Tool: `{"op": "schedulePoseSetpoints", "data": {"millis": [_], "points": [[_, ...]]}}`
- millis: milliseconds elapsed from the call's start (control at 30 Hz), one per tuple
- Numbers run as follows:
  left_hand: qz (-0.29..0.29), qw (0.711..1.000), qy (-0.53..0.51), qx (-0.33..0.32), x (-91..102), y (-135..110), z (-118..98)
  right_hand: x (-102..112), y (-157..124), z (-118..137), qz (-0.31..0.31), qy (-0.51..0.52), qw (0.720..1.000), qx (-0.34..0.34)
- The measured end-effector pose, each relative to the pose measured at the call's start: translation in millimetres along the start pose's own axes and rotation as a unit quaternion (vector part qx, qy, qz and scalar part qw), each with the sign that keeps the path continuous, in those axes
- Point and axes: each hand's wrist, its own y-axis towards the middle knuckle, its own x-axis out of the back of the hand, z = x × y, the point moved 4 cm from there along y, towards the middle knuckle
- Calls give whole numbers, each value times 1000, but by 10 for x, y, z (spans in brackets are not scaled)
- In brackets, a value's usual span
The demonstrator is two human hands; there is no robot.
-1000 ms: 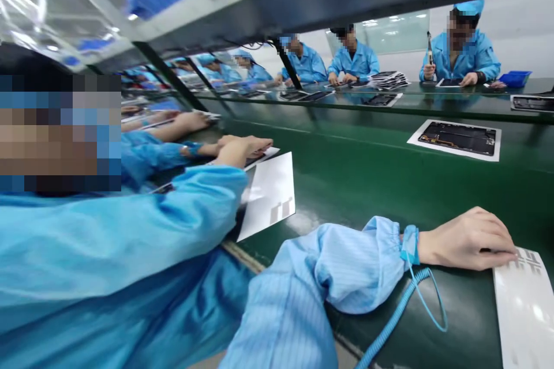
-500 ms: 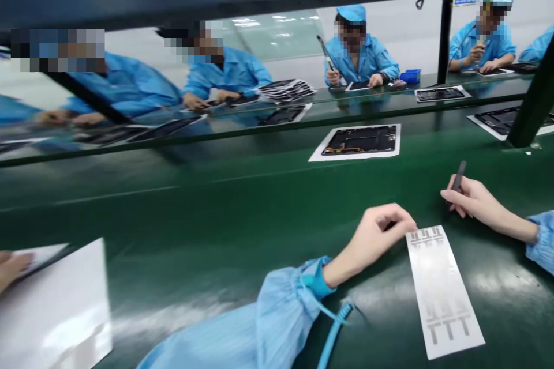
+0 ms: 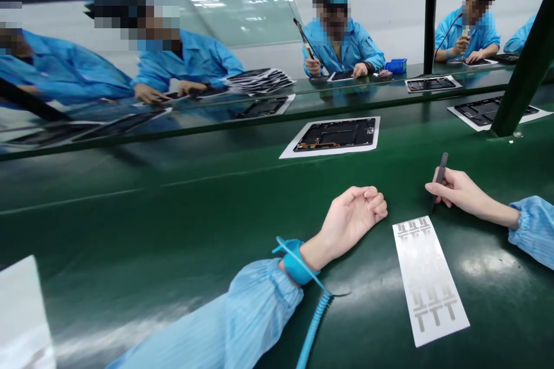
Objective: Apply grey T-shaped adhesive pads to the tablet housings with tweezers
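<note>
My left hand (image 3: 352, 216) lies on the green conveyor belt (image 3: 173, 230) with its palm turned up and fingers loosely curled, holding nothing. It rests just left of a long white strip (image 3: 428, 277) printed with grey T-shaped marks, without touching it. My right hand (image 3: 461, 193) is to the right of the strip, pinching a slim dark tool (image 3: 440, 176), perhaps tweezers, upright between its fingers. The tool's tip is a little above the strip's top right corner and apart from it.
Dark device panels on white sheets (image 3: 335, 137) ride the belt beyond my hands. A blue coiled cord (image 3: 314, 323) runs from my left wrist strap (image 3: 294, 262). Co-workers in blue sit across the belt, behind a dark post (image 3: 526, 63), with stacked sheets (image 3: 259, 81).
The view has swung from tilted to nearly level. My left hand has drawn back from the strip and turned palm up. My right hand has moved slightly left with the tool.
</note>
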Motion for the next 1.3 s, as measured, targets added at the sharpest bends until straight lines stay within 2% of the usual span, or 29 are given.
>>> {"op": "schedulePoseSetpoints", "data": {"millis": [233,667,1300], "points": [[-20,999,-34,18,-6,-19,1,-23,-9,-2,7,2,1000,-5],[-1,1000,-21,12,28,-17,-15,-64,26,-64,10,9,1000,-2],[41,989,134,-47,136,36,-5,-100,93,-78,4,-21,999,25]]}}
